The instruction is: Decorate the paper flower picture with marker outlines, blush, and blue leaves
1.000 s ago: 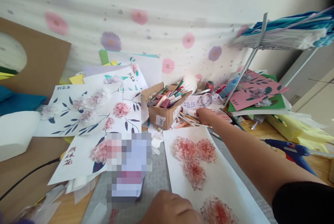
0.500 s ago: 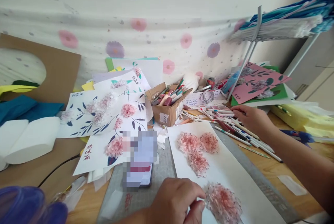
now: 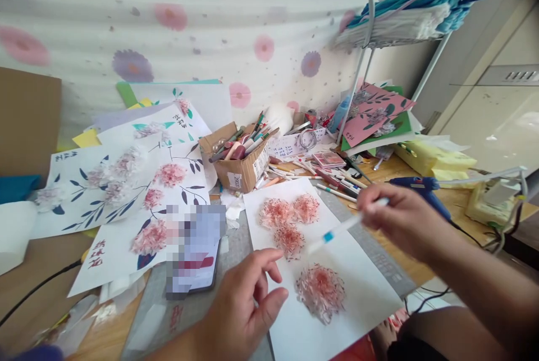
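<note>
My right hand (image 3: 389, 218) is closed round a slim white felt-tip pen (image 3: 349, 223) with a blue band, held slanting down to the left over the sheet; its lower end is blurred. On the white paper sheet (image 3: 357, 288) sit a group of fluffy pink flowers (image 3: 275, 212) near the top and a larger pink flower (image 3: 320, 293) with dark-tipped petals below. My left hand (image 3: 242, 296) is over the sheet's left edge, beside the larger flower, thumb and fingers apart and holding nothing. A phone (image 3: 202, 251) lies left of the sheet, its screen pixelated.
A cardboard box (image 3: 242, 173) full of pens stands behind the sheet, with loose pens (image 3: 337, 190) to its right. Finished flower pictures (image 3: 122, 181) cover the left side. A blue glue gun (image 3: 421, 190) and a power strip (image 3: 492, 204) are at the right. Bundled pipe cleaners (image 3: 421, 13) rest on a rack.
My right hand has come back from the pile of pens toward the sheet, now with a pen in it. My left hand's fingers have spread apart. The view has turned right.
</note>
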Demonstrator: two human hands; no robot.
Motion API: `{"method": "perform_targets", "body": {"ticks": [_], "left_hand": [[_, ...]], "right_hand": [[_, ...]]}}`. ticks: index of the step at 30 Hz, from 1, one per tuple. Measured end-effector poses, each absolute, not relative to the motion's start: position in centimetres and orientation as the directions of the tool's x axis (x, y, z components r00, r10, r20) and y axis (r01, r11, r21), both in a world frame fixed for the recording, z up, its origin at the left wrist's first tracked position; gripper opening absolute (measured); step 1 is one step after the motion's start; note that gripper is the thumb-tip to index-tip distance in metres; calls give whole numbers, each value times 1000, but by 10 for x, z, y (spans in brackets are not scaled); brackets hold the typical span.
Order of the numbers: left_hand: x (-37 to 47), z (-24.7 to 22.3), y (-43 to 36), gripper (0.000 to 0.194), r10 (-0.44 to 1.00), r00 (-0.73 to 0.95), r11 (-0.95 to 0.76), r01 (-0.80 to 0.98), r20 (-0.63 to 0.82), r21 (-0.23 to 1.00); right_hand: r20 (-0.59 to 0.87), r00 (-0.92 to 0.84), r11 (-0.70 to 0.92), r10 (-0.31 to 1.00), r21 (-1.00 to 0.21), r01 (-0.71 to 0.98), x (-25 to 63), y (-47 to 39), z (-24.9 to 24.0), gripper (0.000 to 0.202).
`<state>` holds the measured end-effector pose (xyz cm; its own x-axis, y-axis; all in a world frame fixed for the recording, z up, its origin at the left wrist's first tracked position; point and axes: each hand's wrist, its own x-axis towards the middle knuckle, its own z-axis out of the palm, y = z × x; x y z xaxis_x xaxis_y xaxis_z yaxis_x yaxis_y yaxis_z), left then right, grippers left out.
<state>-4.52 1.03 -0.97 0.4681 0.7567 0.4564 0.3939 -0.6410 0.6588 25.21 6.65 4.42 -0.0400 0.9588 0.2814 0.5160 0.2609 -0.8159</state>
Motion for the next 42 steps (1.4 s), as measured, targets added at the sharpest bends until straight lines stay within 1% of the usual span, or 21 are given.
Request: {"method": "perform_targets", "body": {"ticks": [1,2,3,4,5,7,9,10,11,13,15,17,19,21,24,27,32,34,36,39,42], "left_hand": [[-45,-10,10,37,754,496,-633,377,430,676],[-44,-10,9,33,753,525,-619,362,396,697],[-44,-10,9,24,753,550,-600,350,361,719],[-43,-9,9,14,759,563,-575,347,326,741],[-43,-9,8,12,771,564,-546,350,294,761],[-41,-8,9,24,802,540,-496,360,257,790],[-40,-8,9,29,839,499,-430,365,216,826],[-39,-8,10,32,863,472,-377,364,180,852],[-38,-9,10,34,887,442,-314,359,136,879],[-38,-10,10,37,923,382,-173,339,33,925],[-37,-12,11,40,935,352,-68,308,-47,949],[-38,-14,13,41,939,333,-18,283,-80,959],[-38,-15,15,42,946,312,7,262,-92,965],[-39,-16,18,41,954,287,19,241,-90,970],[-41,-17,21,40,965,250,31,207,-84,978],[-41,-17,24,40,968,238,41,178,-84,983],[-39,-13,25,38,970,219,70,156,-104,985],[-38,-11,25,37,974,199,79,152,-108,985],[-38,-9,25,37,979,175,82,147,-107,986],[-36,-7,25,41,987,132,72,141,-91,987],[-35,-6,26,39,995,78,43,151,-56,988]], "right_hand": [[254,-129,285,959,-834,472,236,54,42,42],[227,-226,301,947,-875,380,221,42,39,36],[212,-286,297,935,-908,297,207,33,37,31],[220,-305,297,927,-925,237,195,25,36,26],[227,-308,293,924,-938,188,187,20,35,24],[138,-392,177,910,-982,64,179,19,34,23],[38,-478,66,878,-997,40,184,32,34,37],[-7,-520,32,854,-997,67,189,43,32,48],[18,-396,73,918,-990,125,196,57,30,48],[62,-182,95,981,-980,177,212,91,24,39],[36,-70,52,997,-966,252,225,123,15,29],[-17,-37,-4,999,-941,340,232,149,4,25],[-37,-24,-23,999,-901,432,234,166,-6,24],[6,17,-4,1000,-848,529,235,176,-13,27],[132,72,50,989,-740,671,239,183,-17,30],[193,29,97,981,-611,785,242,184,-19,29],[151,-219,263,964,-404,876,235,180,-22,25],[144,-238,273,961,-331,903,235,178,-21,27],[161,-194,233,968,-274,933,236,177,-19,29],[183,-152,195,971,-248,949,235,181,-12,30],[138,-173,207,975,-292,934,223,195,-4,29]]}}
